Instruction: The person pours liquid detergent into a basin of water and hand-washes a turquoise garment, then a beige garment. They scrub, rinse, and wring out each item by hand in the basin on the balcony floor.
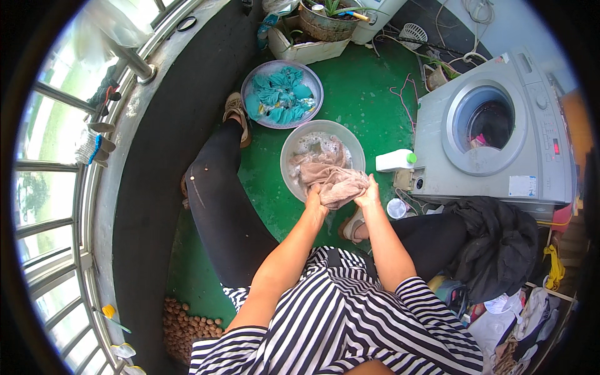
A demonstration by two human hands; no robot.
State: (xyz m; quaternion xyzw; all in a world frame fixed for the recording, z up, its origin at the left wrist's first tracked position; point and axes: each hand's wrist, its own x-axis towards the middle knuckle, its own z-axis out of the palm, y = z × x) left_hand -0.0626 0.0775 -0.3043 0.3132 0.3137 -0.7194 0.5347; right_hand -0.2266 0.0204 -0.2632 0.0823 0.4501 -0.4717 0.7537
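Observation:
Between my hands a wet, pinkish-beige cloth (330,180) is bunched over the near rim of a round, pale plastic basin (287,176). My left hand (316,199) grips the cloth's near left side, with the thumb on top. On the opposite side, my right hand (369,192) holds its right end. Part of the cloth lies in the basin, in sudsy water (315,139). Just behind stands a second basin (319,86), in which teal fabric (281,91) with a patterned part lies.
A white bottle with a green cap (393,161) lies beside a front-loading washing machine (431,122), whose round door window shows laundry inside. A pink wire hanger (405,96) and a small white cup (396,208) are on the green floor (356,103). Potted plants (328,23) stand behind; walnuts (187,326) lie near left.

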